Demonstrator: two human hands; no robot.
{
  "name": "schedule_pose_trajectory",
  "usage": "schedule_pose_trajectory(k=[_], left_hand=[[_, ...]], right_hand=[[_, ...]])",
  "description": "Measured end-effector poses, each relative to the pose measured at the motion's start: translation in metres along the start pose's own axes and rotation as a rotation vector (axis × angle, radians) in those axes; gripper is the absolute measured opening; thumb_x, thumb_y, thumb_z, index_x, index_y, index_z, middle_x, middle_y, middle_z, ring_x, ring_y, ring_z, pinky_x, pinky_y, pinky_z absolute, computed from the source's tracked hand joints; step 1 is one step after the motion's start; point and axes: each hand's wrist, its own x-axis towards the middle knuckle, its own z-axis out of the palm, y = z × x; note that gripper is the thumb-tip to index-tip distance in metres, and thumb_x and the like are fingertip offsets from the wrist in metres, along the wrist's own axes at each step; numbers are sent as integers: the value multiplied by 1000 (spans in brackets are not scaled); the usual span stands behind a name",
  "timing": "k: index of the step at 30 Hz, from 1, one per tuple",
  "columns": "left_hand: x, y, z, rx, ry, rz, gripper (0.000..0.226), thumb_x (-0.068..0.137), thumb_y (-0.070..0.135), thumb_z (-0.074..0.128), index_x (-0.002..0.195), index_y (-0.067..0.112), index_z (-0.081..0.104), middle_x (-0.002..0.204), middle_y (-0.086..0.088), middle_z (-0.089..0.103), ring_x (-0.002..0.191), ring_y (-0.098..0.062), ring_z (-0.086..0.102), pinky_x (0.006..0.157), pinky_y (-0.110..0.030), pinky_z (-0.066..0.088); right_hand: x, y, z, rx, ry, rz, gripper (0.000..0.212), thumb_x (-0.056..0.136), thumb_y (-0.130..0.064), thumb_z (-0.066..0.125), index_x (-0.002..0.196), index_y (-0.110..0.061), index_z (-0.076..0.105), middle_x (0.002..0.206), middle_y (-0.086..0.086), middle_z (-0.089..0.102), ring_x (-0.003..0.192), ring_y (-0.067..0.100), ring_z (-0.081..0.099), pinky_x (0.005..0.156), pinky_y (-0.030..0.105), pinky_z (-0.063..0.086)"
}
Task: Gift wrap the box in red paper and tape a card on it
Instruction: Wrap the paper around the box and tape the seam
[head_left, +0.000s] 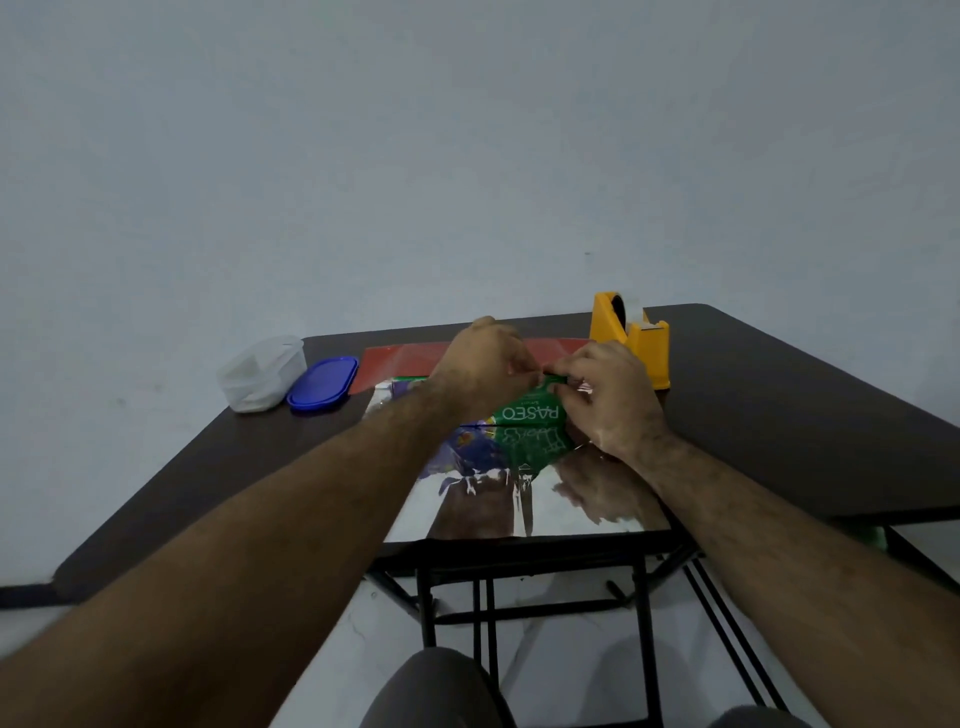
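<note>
On the table (779, 395), the box (524, 436) lies on the wrapping paper (519, 509). Tape dispenser (631, 340) at one o'clock, lid (322, 384) and container (262, 374) at ten o'clock.

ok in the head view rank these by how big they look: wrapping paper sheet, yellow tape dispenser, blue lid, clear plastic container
1. wrapping paper sheet, by far the largest
2. clear plastic container, yellow tape dispenser and blue lid: too alike to rank, and the lid lies flat, foreshortened

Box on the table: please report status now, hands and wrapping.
Left hand and right hand both pinching at box top. Paper flat underneath, silver side up. Tape dispenser behind, nothing blocking.
</note>
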Motion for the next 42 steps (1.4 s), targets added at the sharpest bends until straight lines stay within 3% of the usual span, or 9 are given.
schedule_pose_trajectory(k=[9, 12, 16, 20, 24, 29, 32, 36, 42], left_hand=[[-4, -14, -16, -63, 114, -88, 13, 85, 29, 80, 76, 20, 81, 75, 11, 68, 82, -13, 59, 74, -28, 46], [14, 6, -16, -124, 137, -103, 11, 84, 26, 77, 77, 18, 79, 82, 4, 73, 81, -16, 65, 77, -32, 54], [54, 32, 5, -115, 6, -156, 19, 87, 39, 76, 96, 24, 83, 93, 9, 78, 93, -15, 70, 84, -31, 57], [89, 56, 37, -7, -79, -222, 29, 85, 50, 78, 98, 25, 83, 96, 6, 79, 95, -18, 72, 87, -35, 59], [117, 71, 69, 55, -157, -282, 39, 85, 55, 79, 110, 24, 75, 107, 3, 72, 108, -24, 67, 105, -47, 48], [143, 76, 86, 44, -161, -341, 44, 85, 58, 78, 109, 24, 65, 101, 2, 62, 112, -27, 65, 108, -49, 43], [149, 73, 88, -13, -159, -388, 45, 82, 62, 81, 103, 25, 67, 100, 2, 64, 109, -26, 64, 104, -48, 43], [146, 73, 89, -28, -151, -406, 44, 84, 62, 81, 107, 26, 73, 99, 3, 67, 107, -25, 64, 108, -50, 38], [143, 74, 90, -25, -166, -430, 41, 86, 59, 80, 102, 23, 70, 91, 3, 64, 104, -27, 64, 113, -56, 32]], right_hand=[[-2, -3, -5, 120, 31, 117, 37, 82, -23, 88, 118, -17, 81, 110, -1, 74, 106, 18, 63, 90, 31, 51], [6, 5, -19, 190, 203, 271, 25, 87, -24, 81, 112, -20, 83, 107, -4, 73, 101, 10, 65, 87, 17, 49], [44, 41, -43, 74, 337, 701, 26, 93, -33, 72, 113, -19, 83, 116, 5, 74, 110, 25, 68, 93, 26, 50], [75, 65, -62, -18, 24, 1121, 41, 97, -37, 68, 125, -8, 73, 124, 12, 72, 107, 32, 67, 81, 35, 57], [94, 76, -65, 207, -133, 1207, 50, 91, -22, 80, 134, -3, 64, 140, 15, 61, 125, 33, 60, 83, 38, 47], [109, 83, -71, 144, -422, 1285, 46, 90, -28, 78, 128, -7, 62, 123, 7, 58, 71, 21, 43, 58, 36, 38], [113, 87, -71, 184, -421, 1385, 24, 91, -28, 77, 106, -16, 63, 100, 1, 52, 71, 18, 38, 63, 34, 39], [117, 78, -70, 293, -335, 1446, 6, 93, -19, 69, 98, -16, 66, 107, 1, 57, 77, 21, 41, 72, 36, 41], [120, 59, -87, 359, -233, 1452, 13, 91, -20, 60, 79, -24, 59, 104, -4, 54, 77, 19, 35, 64, 32, 31]])
